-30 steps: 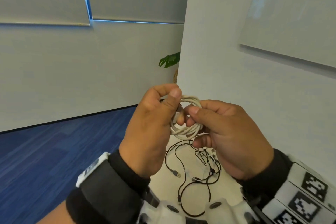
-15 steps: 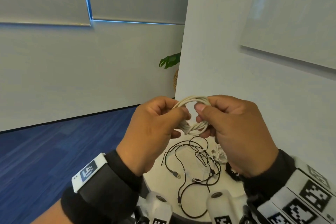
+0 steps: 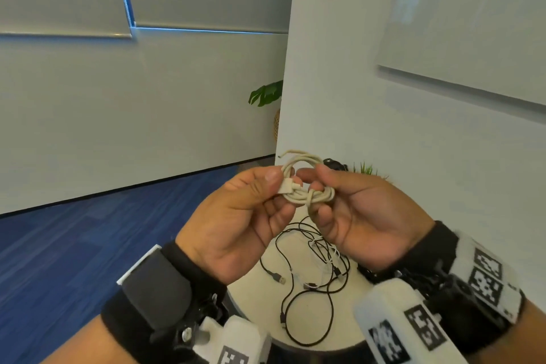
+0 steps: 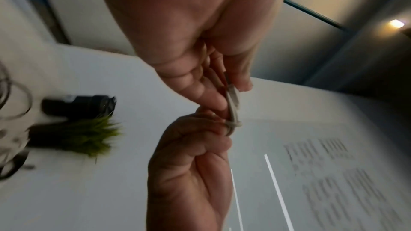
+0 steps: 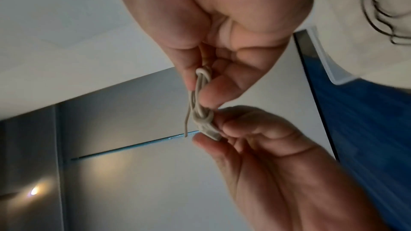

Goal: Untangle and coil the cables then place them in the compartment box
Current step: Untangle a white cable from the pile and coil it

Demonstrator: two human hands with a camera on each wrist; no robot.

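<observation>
White cable (image 3: 307, 186) is coiled into a small bundle, tail wrapped round the middle, probably to lock the loops. It's held in the air between both hands, above the tabletop (image 3: 254, 289). Left hand (image 3: 236, 224) pinches the plug end; right hand (image 3: 363, 216) grips the opposite side of the coil. Tangled black cables (image 3: 310, 275) lie below on the tabletop. Compartment box not in view.

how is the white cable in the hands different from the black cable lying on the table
The white cable is wound into a small tight coil; the black cable sprawls in loose loops. The white cable is held in the air, pinched by the left hand and right hand; the black cable lies on the table, tangled with others. Both show a plug.
</observation>
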